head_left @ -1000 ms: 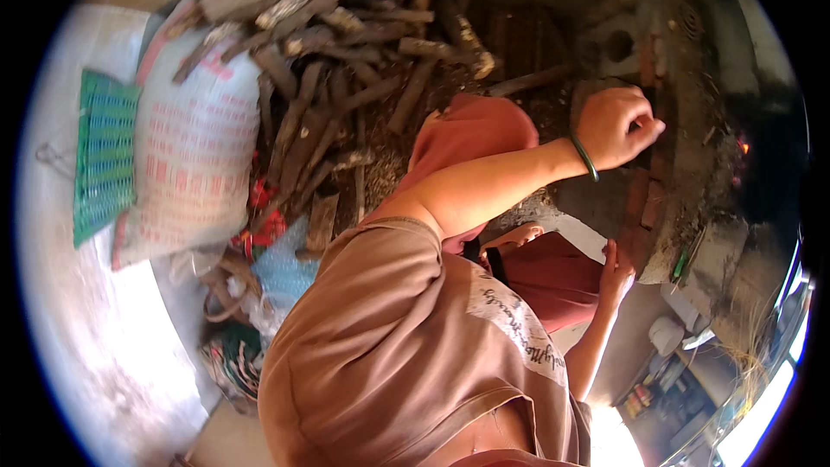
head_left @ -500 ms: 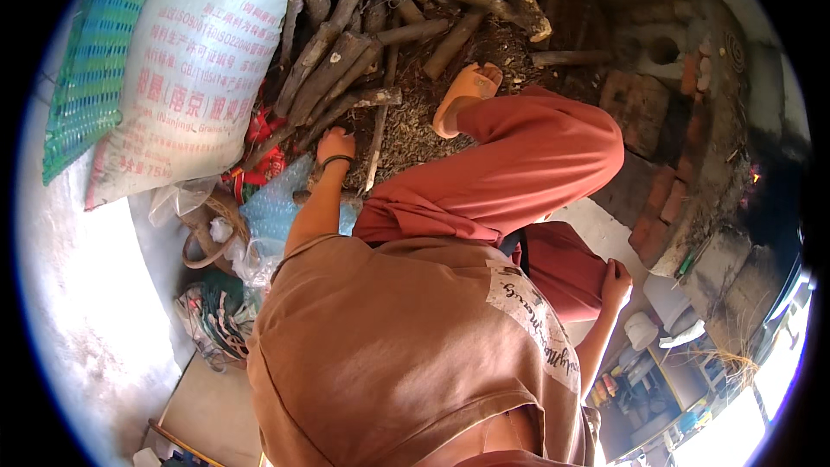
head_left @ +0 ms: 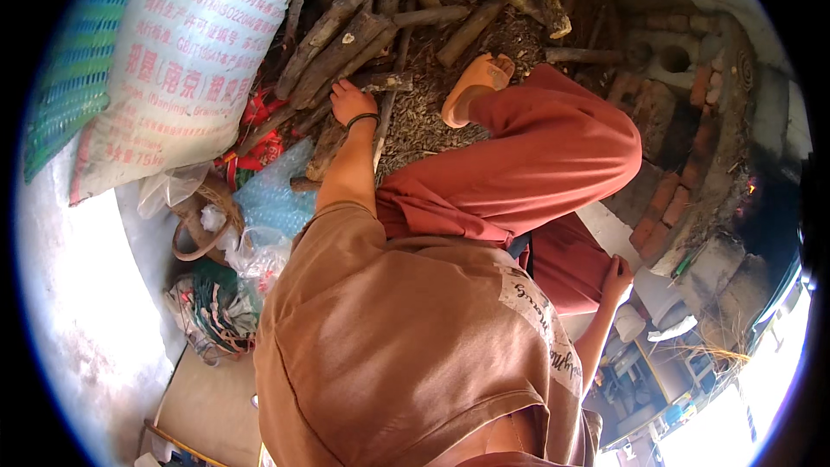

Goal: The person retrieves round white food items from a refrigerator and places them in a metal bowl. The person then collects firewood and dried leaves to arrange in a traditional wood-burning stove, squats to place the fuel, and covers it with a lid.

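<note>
My left hand (head_left: 350, 104), a dark band at its wrist, is at the near edge of a heap of firewood. Its fingers curl over the left part of a short log (head_left: 389, 82), whose pale cut end sticks out on the right. Thicker logs (head_left: 350, 47) lie just beyond the fingers. Another piece of wood (head_left: 325, 149) shows beside my left forearm. My right hand (head_left: 619, 278) rests against my right knee in red trousers (head_left: 571, 264). Its fingers are curled in, and whatever they may hold is hidden.
A large white sack (head_left: 177, 69) with red print leans at the left beside a green woven basket (head_left: 82, 60). Bubble wrap (head_left: 275, 190) and plastic bags lie below it. My sandalled foot (head_left: 478, 86) stands on wood litter. A brick stove (head_left: 666, 199) with a small fire is at the right.
My left hand has moved forward and slightly right, onto the short log. My right hand stays against the knee. The whole view has shifted a little.
</note>
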The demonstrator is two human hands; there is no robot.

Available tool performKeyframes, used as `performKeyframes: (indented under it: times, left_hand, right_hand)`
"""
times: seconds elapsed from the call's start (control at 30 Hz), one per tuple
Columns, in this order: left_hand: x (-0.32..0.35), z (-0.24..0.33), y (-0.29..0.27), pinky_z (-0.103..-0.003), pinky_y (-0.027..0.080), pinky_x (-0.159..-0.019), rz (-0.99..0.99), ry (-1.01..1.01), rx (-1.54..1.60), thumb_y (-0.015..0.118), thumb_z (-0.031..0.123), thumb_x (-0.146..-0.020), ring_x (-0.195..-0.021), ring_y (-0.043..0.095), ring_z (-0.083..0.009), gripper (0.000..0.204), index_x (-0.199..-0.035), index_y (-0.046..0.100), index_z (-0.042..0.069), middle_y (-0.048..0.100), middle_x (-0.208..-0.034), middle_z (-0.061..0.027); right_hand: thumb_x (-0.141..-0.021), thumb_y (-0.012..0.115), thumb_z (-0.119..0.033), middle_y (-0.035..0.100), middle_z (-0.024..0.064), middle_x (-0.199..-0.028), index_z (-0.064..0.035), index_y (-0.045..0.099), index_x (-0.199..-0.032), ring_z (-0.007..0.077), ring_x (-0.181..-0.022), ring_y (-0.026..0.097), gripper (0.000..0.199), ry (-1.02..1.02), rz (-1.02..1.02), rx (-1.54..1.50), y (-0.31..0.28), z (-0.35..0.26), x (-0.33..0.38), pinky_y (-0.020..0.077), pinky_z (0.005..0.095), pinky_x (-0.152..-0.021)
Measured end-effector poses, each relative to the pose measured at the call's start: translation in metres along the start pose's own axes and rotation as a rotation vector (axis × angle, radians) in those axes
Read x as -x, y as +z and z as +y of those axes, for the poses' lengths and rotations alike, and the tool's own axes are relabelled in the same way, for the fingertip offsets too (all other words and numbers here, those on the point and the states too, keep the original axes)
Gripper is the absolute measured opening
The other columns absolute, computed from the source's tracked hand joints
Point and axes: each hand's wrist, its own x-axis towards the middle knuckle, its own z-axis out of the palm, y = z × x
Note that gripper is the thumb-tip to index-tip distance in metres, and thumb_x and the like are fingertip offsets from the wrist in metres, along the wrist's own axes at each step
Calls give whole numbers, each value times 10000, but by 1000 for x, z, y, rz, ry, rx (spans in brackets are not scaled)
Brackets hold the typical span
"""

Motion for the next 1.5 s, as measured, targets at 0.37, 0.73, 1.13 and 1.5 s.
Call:
performKeyframes:
  times: [0.37, 0.73, 1.13, 1.5]
  left_hand:
    - [-19, -26, -9, -433, 545, -848, -19, 424, -224, 744, 327, -801, -1091, 592, -297, 477, -1177, 622, 60, 656, -1102, -88]
    - [3, 37, -299, -298, 467, -556, 313, 703, 632, 772, 184, -840, -568, 570, -136, 348, -1142, 694, 31, 656, -734, -49]
    - [213, 327, -381, -396, 546, -862, 653, 1653, 1147, 772, 132, -837, -983, 664, -341, 404, -1143, 564, -31, 655, -1146, -222]
    - [331, 404, -323, -385, 563, -826, 6, 2333, 959, 758, 288, -860, -1021, 658, -324, 491, -1223, 545, 33, 605, -1258, -166]
  right_hand:
    - [-945, 612, -272, 731, 174, -924, -26, 733, -1004, 323, -867, 704, 281, -29, 23, -50, -6, -19, -9, 531, 398, -781]
    - [-960, 633, -189, 734, 147, -956, 20, 712, -1058, 204, -880, 699, 244, 44, 236, -405, -15, -94, -17, 534, 328, -788]
    - [-1053, 495, -337, 701, 104, -1088, 40, 598, -1262, 156, -920, 668, 444, -153, -240, -1865, -143, -266, -38, 525, 273, -796]
    - [-909, 701, -145, 684, 48, -1070, 39, 540, -1313, 84, -872, 586, 472, 164, 280, -1761, -155, -128, -27, 452, 229, -722]
